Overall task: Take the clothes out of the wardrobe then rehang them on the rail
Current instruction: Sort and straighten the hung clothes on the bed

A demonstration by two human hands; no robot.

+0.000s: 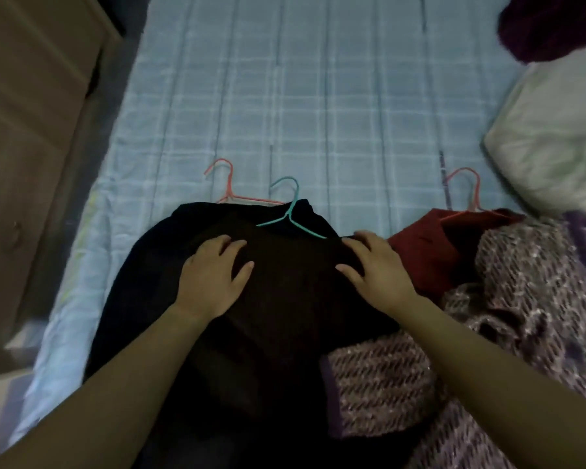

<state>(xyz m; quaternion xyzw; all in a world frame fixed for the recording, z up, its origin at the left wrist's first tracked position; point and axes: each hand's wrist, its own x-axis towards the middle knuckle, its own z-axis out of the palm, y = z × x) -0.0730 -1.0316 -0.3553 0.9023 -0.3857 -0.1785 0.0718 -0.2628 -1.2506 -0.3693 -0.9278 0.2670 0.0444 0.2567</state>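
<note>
knitted garment (pixel 386 384): nearest, on the right, touching the dark garment (pixel 285 316); lifting one may drag the other.
left hand (pixel 214 279): flat on the dark garment, fingers spread, gripping nothing.
right hand (pixel 374 270): also flat, fingers straight, near the shoulder part.
dark garment: lies on the checked bedsheet (pixel 318 96), not on a rail.
teal hanger (pixel 291 214): half out at the collar; it may slip free when lifted.
red garment (pixel 427 252): just beside; its coral hanger (pixel 467 194) could tangle.
</note>
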